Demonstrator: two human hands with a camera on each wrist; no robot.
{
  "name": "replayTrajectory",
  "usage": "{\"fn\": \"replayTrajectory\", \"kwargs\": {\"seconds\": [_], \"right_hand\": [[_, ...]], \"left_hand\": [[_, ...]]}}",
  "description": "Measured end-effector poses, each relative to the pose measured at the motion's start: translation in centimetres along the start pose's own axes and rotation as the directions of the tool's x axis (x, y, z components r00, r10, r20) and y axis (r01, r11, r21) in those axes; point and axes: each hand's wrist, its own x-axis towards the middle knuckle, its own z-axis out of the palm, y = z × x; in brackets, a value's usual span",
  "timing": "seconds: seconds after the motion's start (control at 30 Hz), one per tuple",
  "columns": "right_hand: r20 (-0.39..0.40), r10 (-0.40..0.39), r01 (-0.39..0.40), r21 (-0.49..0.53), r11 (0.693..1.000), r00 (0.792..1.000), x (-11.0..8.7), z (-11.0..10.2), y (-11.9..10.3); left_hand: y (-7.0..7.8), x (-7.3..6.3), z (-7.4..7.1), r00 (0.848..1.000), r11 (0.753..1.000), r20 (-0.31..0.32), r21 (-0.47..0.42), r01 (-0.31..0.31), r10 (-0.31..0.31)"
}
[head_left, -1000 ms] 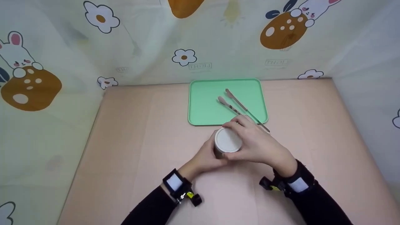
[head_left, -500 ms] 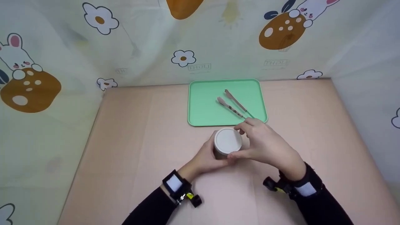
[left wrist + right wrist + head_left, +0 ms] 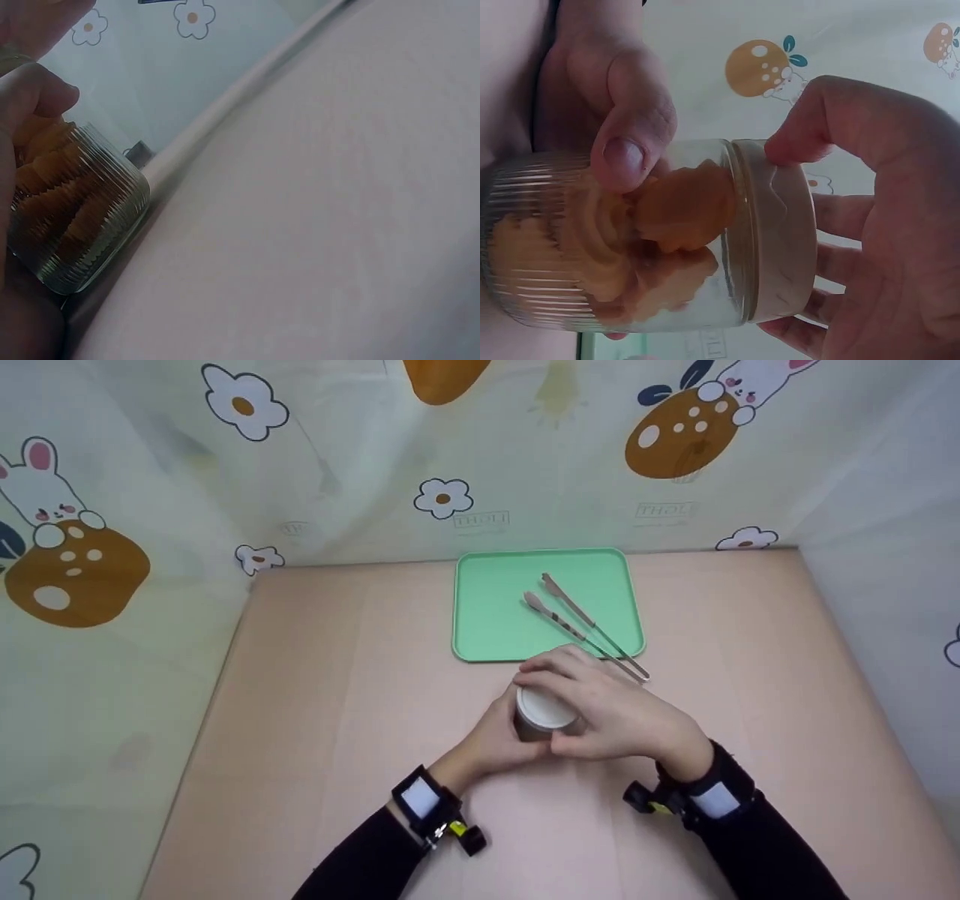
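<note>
A ribbed glass jar (image 3: 577, 247) with a pale lid (image 3: 546, 709) stands on the table in the middle of the head view. Orange-brown, ruffled pieces (image 3: 686, 206) of what looks like food fill much of it. The left hand (image 3: 499, 739) holds the jar round its side, thumb (image 3: 626, 150) against the glass. Over the top, the right hand (image 3: 607, 709) grips the lid, thumb at one edge and fingers reaching round the other. In the left wrist view the jar's base (image 3: 82, 262) shows beside the left hand; its lid is out of sight there.
Behind the hands lies a green tray (image 3: 487, 607). On it rest metal tongs (image 3: 574, 619), their joined end jutting past the tray's front right corner. Patterned cloth (image 3: 352, 457) walls the table (image 3: 300, 682) at the back and sides.
The right hand loosened and drew back right half a second ago, and has now come forward and left over the lid again. The left hand and jar have stayed in place.
</note>
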Motion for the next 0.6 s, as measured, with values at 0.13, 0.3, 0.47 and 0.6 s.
{"fn": "replayTrajectory", "kwargs": {"seconds": [0.13,0.3,0.47,0.6], "right_hand": [[-0.046,0.065,-0.065,-0.014,0.998,0.997,0.0,0.3,-0.3],[-0.128,0.159,-0.168,-0.065,0.984,0.979,0.2,0.7,-1.0],[-0.165,0.230,-0.248,-0.095,0.964,0.959,0.4,1.0,-1.7],[-0.146,0.184,-0.198,-0.087,0.976,0.972,0.1,0.7,-1.2]], "left_hand": [[-0.1,0.1,0.1,1.000,1.000,0.008,-0.007,-0.024,0.024],[-0.2,0.3,0.0,1.000,0.999,0.007,-0.018,-0.026,0.026],[-0.2,0.4,0.0,0.999,0.999,0.013,-0.034,-0.036,0.036],[-0.2,0.4,0.0,0.998,0.998,0.011,-0.038,-0.054,0.055]]}}
